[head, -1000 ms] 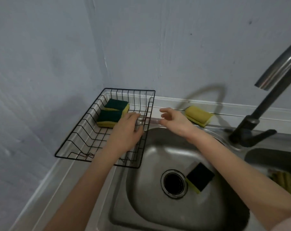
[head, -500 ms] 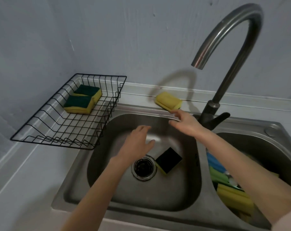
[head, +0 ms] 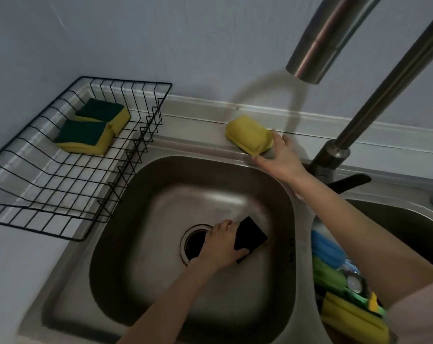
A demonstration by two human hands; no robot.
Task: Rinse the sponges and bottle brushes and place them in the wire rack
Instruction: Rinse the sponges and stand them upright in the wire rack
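Observation:
A black wire rack (head: 49, 192) stands on the counter at left with two yellow-and-green sponges (head: 86, 136) in its back corner. In the left sink basin (head: 160, 294), beside the drain (head: 193, 244), my left hand (head: 222, 244) grips a dark-topped sponge (head: 251, 235). My right hand (head: 280, 157) reaches to the sink's back ledge, its fingers closing on the end of a yellow sponge (head: 247, 134) lying there. Blue, green and yellow sponges or brushes (head: 334, 276) are piled in the right basin.
The curved steel faucet (head: 334, 33) arches over the sink from the back right, its spout high above the left basin and its dark lever (head: 352, 181) behind my right forearm. Grey walls close the corner behind the rack.
My left hand dropped from above the drain onto the dark sponge and took hold of it. My right hand moved back to the yellow sponge on the ledge. The view has tilted down.

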